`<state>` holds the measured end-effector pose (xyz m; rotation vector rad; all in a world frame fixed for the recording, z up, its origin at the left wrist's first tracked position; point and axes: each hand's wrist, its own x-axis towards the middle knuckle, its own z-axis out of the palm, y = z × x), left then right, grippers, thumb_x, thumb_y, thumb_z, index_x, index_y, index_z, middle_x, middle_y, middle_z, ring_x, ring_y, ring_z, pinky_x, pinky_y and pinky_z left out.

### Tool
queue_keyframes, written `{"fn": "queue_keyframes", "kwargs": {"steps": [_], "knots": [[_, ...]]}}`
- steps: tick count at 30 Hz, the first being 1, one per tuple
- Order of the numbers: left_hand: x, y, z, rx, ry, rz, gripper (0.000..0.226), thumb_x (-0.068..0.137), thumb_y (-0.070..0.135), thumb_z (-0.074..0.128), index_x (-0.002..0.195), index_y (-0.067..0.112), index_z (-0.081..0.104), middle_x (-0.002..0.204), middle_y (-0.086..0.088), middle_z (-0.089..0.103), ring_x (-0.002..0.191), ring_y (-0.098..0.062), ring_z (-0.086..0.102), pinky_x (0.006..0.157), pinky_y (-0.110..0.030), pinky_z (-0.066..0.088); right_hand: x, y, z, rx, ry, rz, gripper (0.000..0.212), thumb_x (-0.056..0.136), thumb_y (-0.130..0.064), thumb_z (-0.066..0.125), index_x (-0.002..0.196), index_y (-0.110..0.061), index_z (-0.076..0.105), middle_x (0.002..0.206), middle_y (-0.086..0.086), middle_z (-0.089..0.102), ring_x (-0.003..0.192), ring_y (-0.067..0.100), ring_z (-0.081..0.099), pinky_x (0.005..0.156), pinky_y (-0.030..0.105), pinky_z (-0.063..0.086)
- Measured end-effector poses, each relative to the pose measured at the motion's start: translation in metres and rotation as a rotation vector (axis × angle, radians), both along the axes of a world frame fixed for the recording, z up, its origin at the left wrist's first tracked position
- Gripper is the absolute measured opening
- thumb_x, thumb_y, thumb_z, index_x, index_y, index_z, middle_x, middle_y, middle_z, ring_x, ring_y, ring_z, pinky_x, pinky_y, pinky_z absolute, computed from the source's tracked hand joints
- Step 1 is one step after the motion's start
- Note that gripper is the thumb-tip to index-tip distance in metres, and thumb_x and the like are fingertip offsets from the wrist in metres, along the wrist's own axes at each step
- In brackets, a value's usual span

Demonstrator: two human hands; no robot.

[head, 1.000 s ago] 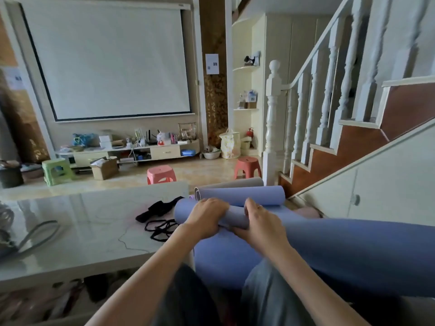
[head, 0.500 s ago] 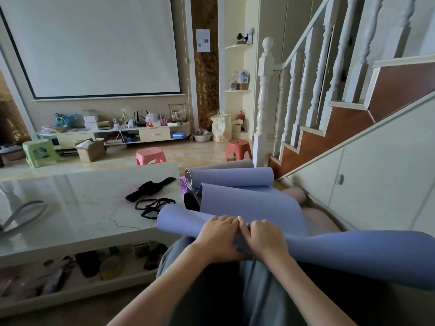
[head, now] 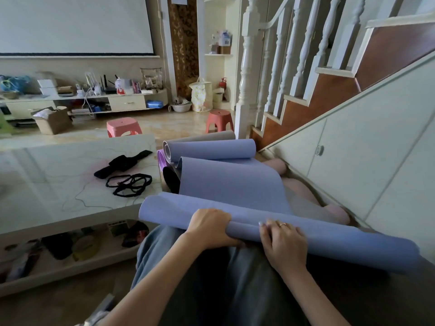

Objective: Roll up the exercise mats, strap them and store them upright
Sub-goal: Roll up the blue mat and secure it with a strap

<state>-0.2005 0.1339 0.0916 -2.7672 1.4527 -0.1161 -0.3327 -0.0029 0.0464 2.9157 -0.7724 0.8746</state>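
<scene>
Right now I have the blue mat [head: 235, 187] across my lap, its near end curled into a loose roll under both hands. My left hand [head: 211, 228] has its grip curled round the roll from the near side; my right hand [head: 282, 241] lies on top, fingers [head: 268, 225] bent and pressing the fold down, clamped on the same roll. I judge the mat light, soft and springy: thin foam with a matte, faintly pebbled face that should give friction, not slide. It will want to uncurl, so I would keep both hands near the middle and tuck the core tight. The free length runs away from me toward more rolled mats [head: 209, 149] by the staircase panel. On the glossy marble-look desk [head: 47, 180] lie a black strap [head: 123, 163] and thin black elastic loops [head: 129, 183], limp and well apart from my hands.
</scene>
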Motion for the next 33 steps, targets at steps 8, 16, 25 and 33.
{"fn": "queue_keyframes", "kwargs": {"steps": [8, 16, 25, 33], "knots": [[-0.014, 0.008, -0.017, -0.141, -0.090, 0.027, 0.067, 0.085, 0.075, 0.032, 0.109, 0.017, 0.054, 0.106, -0.001, 0.063, 0.101, -0.024, 0.059, 0.081, -0.035, 0.040, 0.020, -0.015, 0.029, 0.345, 0.293, 0.084, 0.048, 0.100, -0.041, 0.032, 0.075, -0.013, 0.061, 0.097, 0.013, 0.069, 0.096, 0.034, 0.061, 0.071, 0.035, 0.036], [0.007, -0.012, 0.004, 0.226, 0.018, -0.121, 0.050, 0.104, 0.032, 0.027, 0.151, 0.036, 0.013, 0.130, -0.012, 0.051, 0.117, -0.034, 0.052, 0.087, -0.042, 0.043, -0.001, -0.011, 0.003, 0.176, 0.022, 0.049, 0.050, 0.091, -0.056, 0.024, 0.075, -0.021, 0.055, 0.076, 0.001, 0.067, 0.077, 0.026, 0.063, 0.067, 0.035, 0.040], [-0.011, -0.018, -0.008, -0.187, -0.149, -0.180, 0.045, 0.094, 0.043, 0.029, 0.087, 0.016, 0.064, 0.080, -0.003, 0.066, 0.075, -0.026, 0.065, 0.062, -0.033, 0.042, 0.008, -0.033, 0.004, 0.302, 0.272, -0.041, 0.062, 0.098, -0.057, 0.024, 0.065, -0.017, 0.057, 0.089, 0.006, 0.070, 0.092, 0.029, 0.064, 0.070, 0.033, 0.038], [-0.009, -0.019, -0.002, 0.021, 0.004, -0.137, 0.053, 0.077, 0.040, 0.058, 0.119, 0.013, 0.042, 0.108, -0.004, 0.060, 0.098, -0.028, 0.058, 0.071, -0.033, 0.036, 0.006, -0.036, 0.003, 0.398, 0.172, 0.094, 0.058, 0.095, -0.060, 0.022, 0.071, -0.015, 0.052, 0.072, 0.005, 0.064, 0.078, 0.030, 0.061, 0.063, 0.035, 0.037]]}}
